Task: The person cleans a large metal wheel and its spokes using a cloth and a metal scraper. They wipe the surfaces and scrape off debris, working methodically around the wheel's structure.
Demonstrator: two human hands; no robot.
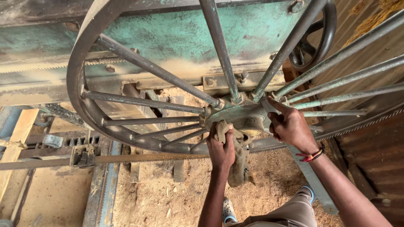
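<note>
Pressing rag (236, 156) to wheel hub (243, 117), left hand (220, 148), right hand (291, 127) gripping

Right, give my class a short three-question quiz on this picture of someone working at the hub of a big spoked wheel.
1. True or false: the left hand presses a cloth against the wheel hub.
2. What does the right hand grip? A) a hammer B) the hub's edge near the spokes C) the saw blade
3. Fill in: a long toothed ____ runs level below the wheel rim.

Key
1. True
2. B
3. saw blade
</note>
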